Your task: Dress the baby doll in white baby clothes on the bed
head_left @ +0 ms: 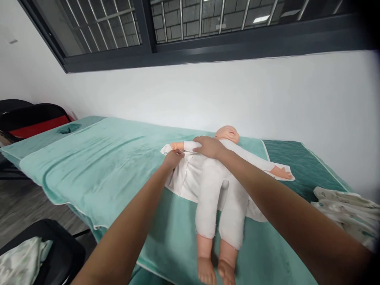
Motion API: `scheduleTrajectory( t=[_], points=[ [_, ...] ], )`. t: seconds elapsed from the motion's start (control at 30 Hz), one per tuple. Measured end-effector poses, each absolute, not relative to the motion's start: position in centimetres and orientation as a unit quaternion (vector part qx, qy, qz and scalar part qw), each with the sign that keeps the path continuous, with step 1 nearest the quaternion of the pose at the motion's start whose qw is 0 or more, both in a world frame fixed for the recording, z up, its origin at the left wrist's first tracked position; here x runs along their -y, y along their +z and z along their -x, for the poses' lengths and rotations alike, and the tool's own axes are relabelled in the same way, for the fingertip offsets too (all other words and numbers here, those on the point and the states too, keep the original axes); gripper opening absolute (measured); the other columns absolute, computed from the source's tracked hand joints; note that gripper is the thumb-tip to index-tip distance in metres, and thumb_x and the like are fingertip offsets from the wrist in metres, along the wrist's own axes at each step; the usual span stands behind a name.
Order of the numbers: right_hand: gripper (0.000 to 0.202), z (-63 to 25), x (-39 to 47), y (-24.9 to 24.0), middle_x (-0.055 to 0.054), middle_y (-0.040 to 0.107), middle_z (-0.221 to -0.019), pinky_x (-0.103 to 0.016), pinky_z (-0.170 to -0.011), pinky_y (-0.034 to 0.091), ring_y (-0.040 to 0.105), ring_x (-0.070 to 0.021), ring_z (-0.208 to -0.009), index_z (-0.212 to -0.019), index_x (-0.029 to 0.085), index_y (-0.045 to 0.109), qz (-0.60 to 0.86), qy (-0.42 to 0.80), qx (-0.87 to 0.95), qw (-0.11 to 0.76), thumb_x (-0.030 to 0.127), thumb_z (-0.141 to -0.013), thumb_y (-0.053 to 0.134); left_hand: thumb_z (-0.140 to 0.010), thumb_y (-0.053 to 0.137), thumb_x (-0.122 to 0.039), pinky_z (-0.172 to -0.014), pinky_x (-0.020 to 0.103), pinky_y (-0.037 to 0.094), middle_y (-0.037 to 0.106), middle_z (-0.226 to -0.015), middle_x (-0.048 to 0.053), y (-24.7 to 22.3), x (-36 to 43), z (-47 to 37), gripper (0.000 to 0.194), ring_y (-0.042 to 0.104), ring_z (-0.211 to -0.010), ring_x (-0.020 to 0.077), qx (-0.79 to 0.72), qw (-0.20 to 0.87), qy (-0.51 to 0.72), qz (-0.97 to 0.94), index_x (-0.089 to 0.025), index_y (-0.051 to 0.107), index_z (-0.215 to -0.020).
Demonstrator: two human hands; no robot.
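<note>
A baby doll (pixel 209 198) with a white cloth body lies on its back, its head toward the wall and its bare feet toward me. Spread open beneath it is a white garment (pixel 185 178), whose sleeves lie under the doll's outstretched arms. My left hand (pixel 174 157) pinches the garment's edge beside the doll's arm on the left. My right hand (pixel 210 147) rests over the doll's upper arm and chest, fingers curled round the arm near the shoulder. The doll's other arm (pixel 280 171) stretches right, its hand lying on the garment's cuff.
A green cover (pixel 97 158) spreads over the bed, which stands against a white wall under a barred window. Folded patterned cloths (pixel 347 209) lie at the right. Black chairs (pixel 56 245) stand at the left, the nearer one with a cloth (pixel 22 259) on it.
</note>
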State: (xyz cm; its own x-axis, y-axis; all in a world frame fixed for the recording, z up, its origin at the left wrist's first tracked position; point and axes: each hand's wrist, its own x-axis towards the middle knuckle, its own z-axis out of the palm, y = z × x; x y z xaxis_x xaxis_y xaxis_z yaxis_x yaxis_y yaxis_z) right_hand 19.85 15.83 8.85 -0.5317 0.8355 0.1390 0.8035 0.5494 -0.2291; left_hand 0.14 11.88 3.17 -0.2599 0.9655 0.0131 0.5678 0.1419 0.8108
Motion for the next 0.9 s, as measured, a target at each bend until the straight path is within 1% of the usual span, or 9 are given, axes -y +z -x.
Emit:
scheduleTrajectory(
  t=[0.1,0.17,0.23,0.33,0.43,0.57,0.73,0.9],
  points=[
    [0.049,-20.1,-15.6,9.0,-0.004,0.062,-0.133,-0.038,-0.087,0.045,0.060,-0.0277,-0.113,-0.130,0.031,0.057,0.469,0.072,0.873,0.111,0.059,-0.091,0.047,-0.075,0.069,-0.032,-0.065,0.030,0.049,0.073,-0.079,0.008,3.1,-12.1,1.2,0.021,0.066,-0.071,0.0207,-0.682,0.337,0.398,-0.514,-0.015,0.072,-0.087],
    [0.050,-20.2,-15.4,9.1,-0.003,0.063,-0.132,-0.038,-0.086,0.045,0.060,-0.0272,-0.112,-0.129,0.032,0.058,0.473,0.063,0.874,0.091,0.062,-0.091,0.043,-0.074,0.069,-0.030,-0.065,0.029,0.050,0.074,-0.082,0.007,2.6,-12.0,1.5,0.024,0.066,-0.070,0.0189,-0.667,0.354,0.427,-0.497,-0.016,0.072,-0.092],
    [0.050,-20.4,-15.2,9.1,-0.004,0.064,-0.130,-0.037,-0.085,0.045,0.061,-0.0271,-0.111,-0.128,0.032,0.059,0.479,0.049,0.873,0.070,0.062,-0.092,0.042,-0.074,0.066,-0.029,-0.065,0.027,0.049,0.073,-0.081,0.006,1.8,-12.0,1.5,0.022,0.065,-0.068,0.0171,-0.662,0.347,0.456,-0.482,-0.016,0.071,-0.090],
    [0.045,-20.5,-15.0,9.2,-0.006,0.067,-0.124,-0.038,-0.084,0.044,0.062,-0.0277,-0.106,-0.123,0.030,0.063,0.492,0.040,0.869,0.047,0.058,-0.091,0.046,-0.075,0.061,-0.029,-0.063,0.026,0.047,0.070,-0.074,0.004,0.8,-12.1,1.3,0.016,0.062,-0.066,0.0159,-0.672,0.305,0.488,-0.466,-0.016,0.069,-0.080],
    [0.039,-20.6,-14.9,9.1,-0.008,0.070,-0.116,-0.040,-0.085,0.042,0.063,-0.0287,-0.103,-0.117,0.029,0.066,0.505,0.031,0.862,0.023,0.052,-0.090,0.050,-0.079,0.059,-0.032,-0.067,0.027,0.045,0.069,-0.076,0.003,0.4,-11.8,1.1,0.017,0.062,-0.072,0.0166,-0.679,0.244,0.507,-0.472,-0.017,0.066,-0.076],
    [0.035,-20.3,-14.8,8.9,-0.009,0.071,-0.111,-0.043,-0.087,0.041,0.063,-0.0298,-0.103,-0.113,0.028,0.068,0.516,0.017,0.856,0.003,0.048,-0.090,0.051,-0.088,0.051,-0.035,-0.074,0.029,0.045,0.069,-0.085,0.004,0.5,-10.9,0.3,0.021,0.062,-0.080,0.0175,-0.672,0.157,0.511,-0.512,-0.018,0.064,-0.084],
    [0.030,-20.2,-14.9,8.5,-0.009,0.070,-0.109,-0.042,-0.088,0.039,0.062,-0.0288,-0.104,-0.106,0.026,0.069,0.516,0.003,0.856,-0.012,0.045,-0.090,0.054,-0.095,0.043,-0.030,-0.078,0.031,0.042,0.066,-0.094,0.006,0.7,-9.6,-1.0,0.020,0.059,-0.088,0.0195,-0.653,0.054,0.464,-0.596,-0.020,0.060,-0.089],
    [0.032,-20.1,-14.8,8.4,-0.010,0.070,-0.112,-0.042,-0.088,0.039,0.061,-0.0288,-0.106,-0.110,0.025,0.068,0.524,-0.004,0.852,-0.012,0.045,-0.091,0.052,-0.099,0.037,-0.027,-0.074,0.030,0.040,0.063,-0.100,0.006,0.7,-9.0,-1.8,0.023,0.059,-0.088,0.0193,-0.632,-0.010,0.380,-0.675,-0.021,0.058,-0.093]
  ],
)
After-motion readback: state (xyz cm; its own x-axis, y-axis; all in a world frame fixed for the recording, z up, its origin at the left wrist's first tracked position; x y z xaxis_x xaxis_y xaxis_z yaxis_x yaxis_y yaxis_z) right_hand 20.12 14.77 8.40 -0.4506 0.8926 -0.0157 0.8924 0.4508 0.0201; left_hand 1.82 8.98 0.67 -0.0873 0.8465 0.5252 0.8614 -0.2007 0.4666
